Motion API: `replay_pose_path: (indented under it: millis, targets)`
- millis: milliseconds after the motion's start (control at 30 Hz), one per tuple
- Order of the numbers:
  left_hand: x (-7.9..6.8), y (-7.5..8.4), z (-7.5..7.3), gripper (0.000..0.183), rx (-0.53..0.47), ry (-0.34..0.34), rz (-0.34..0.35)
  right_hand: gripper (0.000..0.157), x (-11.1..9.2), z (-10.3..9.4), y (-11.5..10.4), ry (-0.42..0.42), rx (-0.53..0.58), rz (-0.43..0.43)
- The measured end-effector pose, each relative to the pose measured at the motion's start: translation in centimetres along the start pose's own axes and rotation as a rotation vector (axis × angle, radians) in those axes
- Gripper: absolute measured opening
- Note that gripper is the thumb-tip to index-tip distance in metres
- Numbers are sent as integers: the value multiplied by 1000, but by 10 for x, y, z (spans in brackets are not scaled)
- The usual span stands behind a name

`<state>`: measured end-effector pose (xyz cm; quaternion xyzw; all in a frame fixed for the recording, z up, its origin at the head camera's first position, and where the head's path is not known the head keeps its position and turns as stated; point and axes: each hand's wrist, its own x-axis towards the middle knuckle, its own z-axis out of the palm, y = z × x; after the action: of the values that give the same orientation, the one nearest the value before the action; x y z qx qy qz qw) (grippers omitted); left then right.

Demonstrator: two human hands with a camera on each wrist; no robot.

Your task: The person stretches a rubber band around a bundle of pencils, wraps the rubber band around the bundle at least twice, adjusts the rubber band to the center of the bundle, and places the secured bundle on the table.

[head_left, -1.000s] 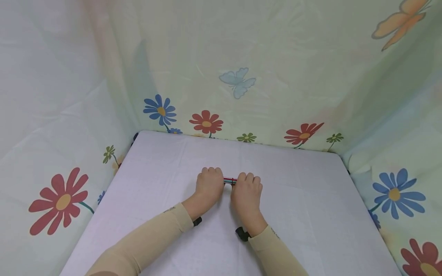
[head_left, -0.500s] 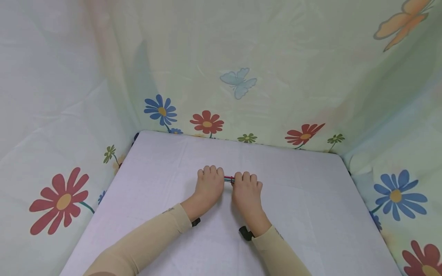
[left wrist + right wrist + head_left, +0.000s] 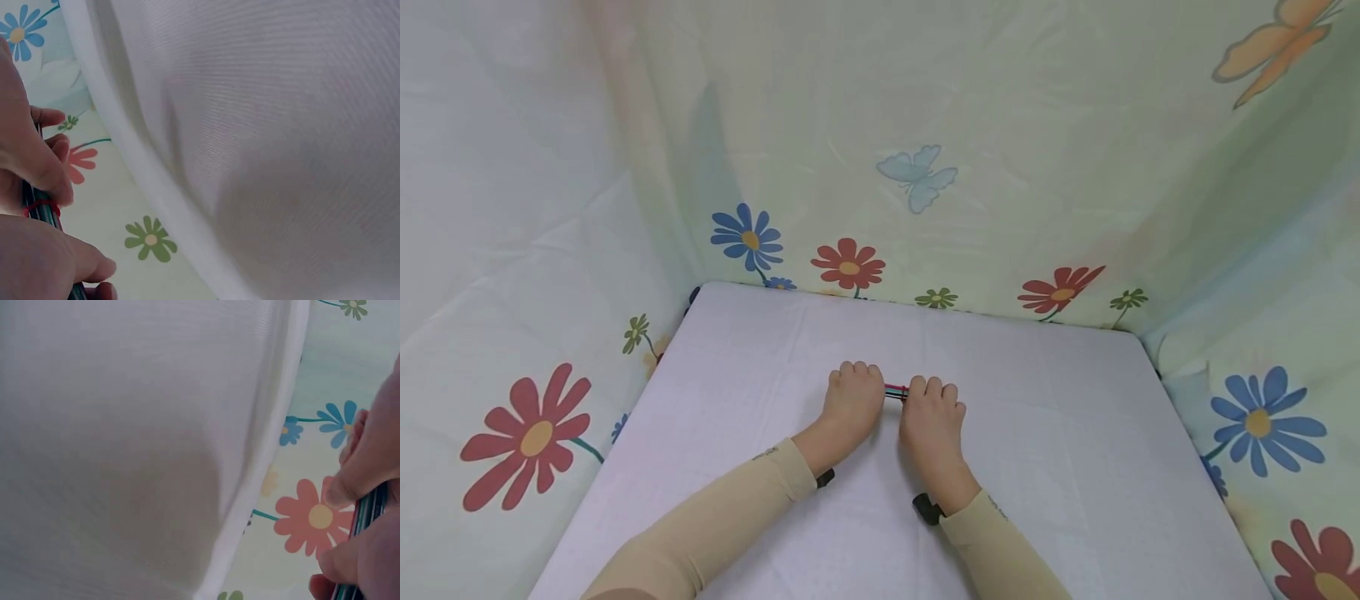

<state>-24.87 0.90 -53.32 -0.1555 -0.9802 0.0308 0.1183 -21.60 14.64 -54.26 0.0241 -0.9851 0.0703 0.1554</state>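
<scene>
In the head view, both hands hold one thin bundle of pencil-like sticks (image 3: 893, 392) above the white-covered table. Red, teal and dark sticks show in the short gap between the hands. A thin red band (image 3: 42, 207) goes round the bundle, close to the right hand. The left hand (image 3: 853, 404) grips the left part with curled fingers, the right hand (image 3: 933, 423) the right part. Thumbs lie along the dark green bundle (image 3: 370, 509) in the right wrist view. Both ends are hidden by the hands, so exact kind and number are unclear.
A white cloth covers the table (image 3: 1037, 467). Behind and on both sides hangs a pale curtain (image 3: 790, 125) printed with flowers and butterflies. A black wrist strap piece (image 3: 928, 508) shows under the right wrist.
The right hand's fingers have shifted slightly on the bundle, and its wrist swung a little right and back. The left hand stays almost in place. Both keep their grip.
</scene>
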Motion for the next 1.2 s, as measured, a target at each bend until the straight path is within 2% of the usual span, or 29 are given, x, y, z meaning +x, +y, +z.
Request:
replay_pose_path:
  millis: [167, 333, 500, 700, 933, 1000, 1067, 1200]
  targets:
    - [-1, 0, -2, 13, -28, -30, 8, 19, 5, -6, 1, -65, 35, 22]
    - [0, -2, -6, 15, -34, -40, 19, 24, 7, -7, -2, -50, 77, 44]
    - [-1, -5, -3, 15, -16, -8, -1, 25, 6, -5, -6, -44, 74, 38]
    - [-3, -5, 0, 16, -9, 42, -9, 12, 0, -3, -5, -40, 62, 4]
    - [-5, -2, 0, 14, -15, 87, -27, 18, -3, 3, -2, 99, 50, -47]
    - [-5, -1, 1, 14, -15, 101, -20, 19, -3, 4, -2, 115, 47, -54]
    - [-5, -1, 3, 14, -2, 116, -12, 19, -2, 5, -1, 106, 55, -50]
    - [-6, -3, 5, 16, 19, 113, 6, 19, 0, 6, 0, 36, 60, -18]
